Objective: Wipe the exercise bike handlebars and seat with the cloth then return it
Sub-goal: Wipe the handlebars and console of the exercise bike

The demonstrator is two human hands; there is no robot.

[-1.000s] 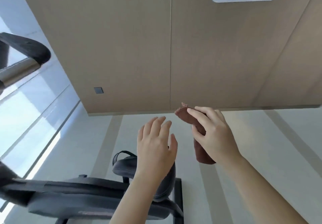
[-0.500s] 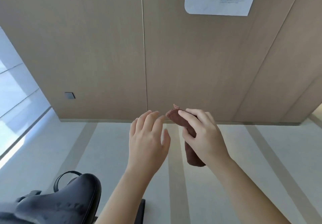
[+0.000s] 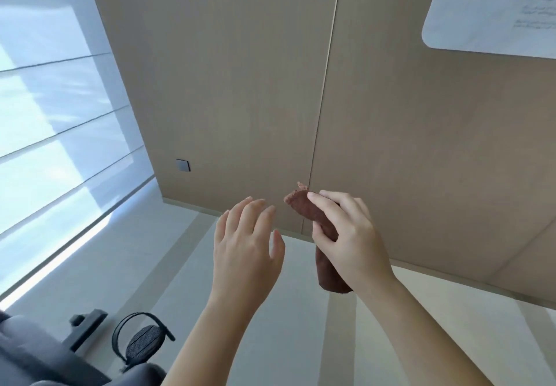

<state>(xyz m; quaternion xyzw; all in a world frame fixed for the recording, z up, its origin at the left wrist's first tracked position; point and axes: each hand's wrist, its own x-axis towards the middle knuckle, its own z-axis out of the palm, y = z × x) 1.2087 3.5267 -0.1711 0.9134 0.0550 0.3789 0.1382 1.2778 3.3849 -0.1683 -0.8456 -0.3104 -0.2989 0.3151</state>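
A folded brown cloth [image 3: 328,274] hangs from my right hand [image 3: 349,235], whose fingers are closed around its upper part, with one corner sticking out above the fingertips. To its left my left hand [image 3: 246,241] is held up with fingers spread and nothing in it, a short gap away from the cloth. Only the bottom-left corner shows the dark exercise bike: a pedal with its strap [image 3: 141,340] and part of the dark body [image 3: 27,352]. Handlebars and seat are out of view.
A tan wood-panelled wall [image 3: 240,85] stands straight ahead, with a small grey switch [image 3: 183,165] and a white notice sheet [image 3: 493,9] at the top right. A bright window with blinds [image 3: 54,133] fills the left. Pale striped floor [image 3: 301,340] lies below.
The view has swung across the wall, so the seat left the frame and the pedal came in at the bottom left. Both hands keep their pose, the right still holding the cloth.
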